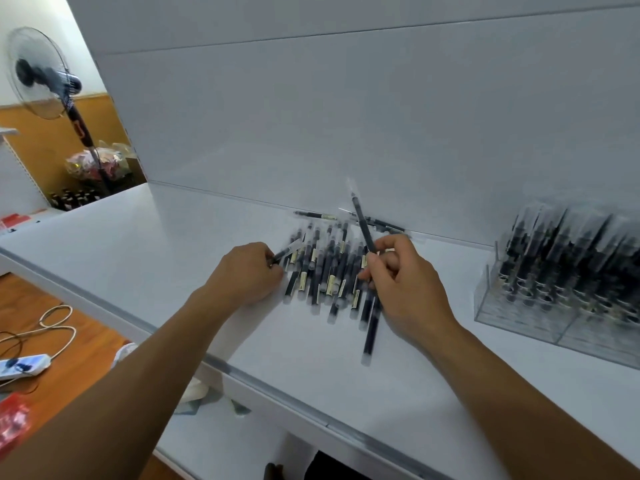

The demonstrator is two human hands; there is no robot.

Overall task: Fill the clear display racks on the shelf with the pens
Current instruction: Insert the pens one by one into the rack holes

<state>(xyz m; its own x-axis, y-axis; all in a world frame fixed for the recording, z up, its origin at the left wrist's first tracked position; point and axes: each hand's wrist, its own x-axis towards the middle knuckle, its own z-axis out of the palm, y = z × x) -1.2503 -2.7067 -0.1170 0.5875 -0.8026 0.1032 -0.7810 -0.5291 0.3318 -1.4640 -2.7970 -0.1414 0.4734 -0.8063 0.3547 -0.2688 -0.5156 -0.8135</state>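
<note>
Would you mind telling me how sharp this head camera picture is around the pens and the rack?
Head view: pile of pens and clear rack are motion-smeared; both hands, left hand and right hand, look sharper; wide-angle bends the shelf edge.

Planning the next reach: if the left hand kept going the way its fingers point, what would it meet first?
Likely the loose pens heaped just ahead of the left hand, though depth is unclear.

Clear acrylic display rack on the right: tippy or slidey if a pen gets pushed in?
The clear acrylic display rack looks rigid with a broad flat base, so probably won't tip. Packed with upright black pens, it's likely weighted. It could slide on the smooth white shelf.
</note>
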